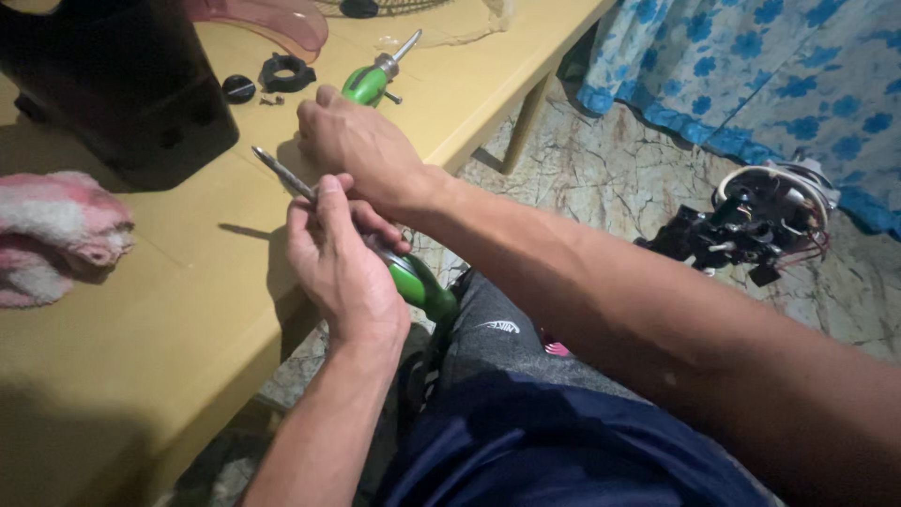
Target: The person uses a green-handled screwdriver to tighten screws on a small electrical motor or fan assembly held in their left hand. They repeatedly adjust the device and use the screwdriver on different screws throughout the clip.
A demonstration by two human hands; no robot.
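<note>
So, left hand (338,268) curled around a green screwdriver (413,282), fingers pinching up near the metal shaft (282,174), which pokes up-left over the yellow table (141,357); green handle sticking out the bottom of the fist toward the lap. Right hand (361,145) just above it, knuckles up, resting at the table edge with fingers curled under, touching the left hand's fingertips; can't tell what, if anything, is pinched underneath. Second green screwdriver (375,80) lying on the table right behind the right hand, tip aimed up-right. Small black ring (286,72), a black cap (238,89) and a couple of tiny screws (272,99) beside it. Big black housing (113,84) at the top left, pink towel (52,235) at the left edge. Bare fan motor (760,221) with wires down on the marble floor (601,178), well off to the right, blue flowered cloth (751,66) behind it.
</note>
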